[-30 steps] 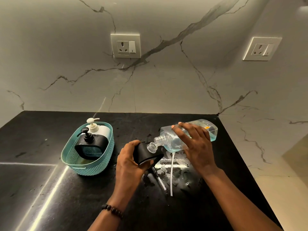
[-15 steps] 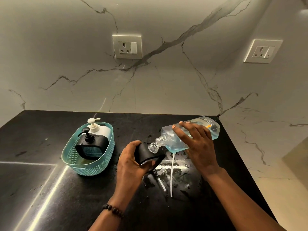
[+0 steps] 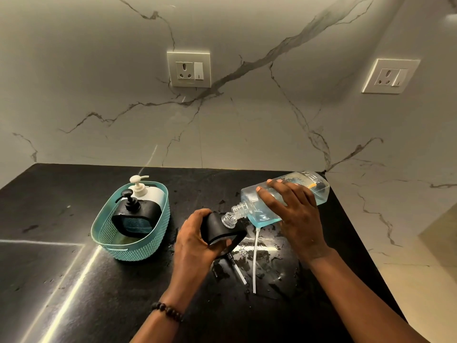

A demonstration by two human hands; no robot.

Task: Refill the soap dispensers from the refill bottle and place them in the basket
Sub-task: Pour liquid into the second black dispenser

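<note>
My left hand (image 3: 195, 240) grips a black soap dispenser (image 3: 217, 229) with its pump off, tilted on the black counter. My right hand (image 3: 294, 211) holds the clear refill bottle (image 3: 262, 209) on its side, blue liquid inside, its threaded neck touching the dispenser's clear neck. A teal basket (image 3: 131, 248) at the left holds a black dispenser (image 3: 136, 216) and a white dispenser (image 3: 146, 191), both with pumps on. Two loose pump tubes, one white (image 3: 255, 263) and one with a black end (image 3: 237, 267), lie on the counter below the bottle.
The counter (image 3: 74, 293) is wet with spilled drops around the tubes. Its right edge drops off beside my right forearm. A marble wall with two power sockets (image 3: 189, 69) (image 3: 390, 76) stands behind.
The bottle's rear end has lifted a little and its neck has lowered onto the dispenser's opening. Both hands keep their grip.
</note>
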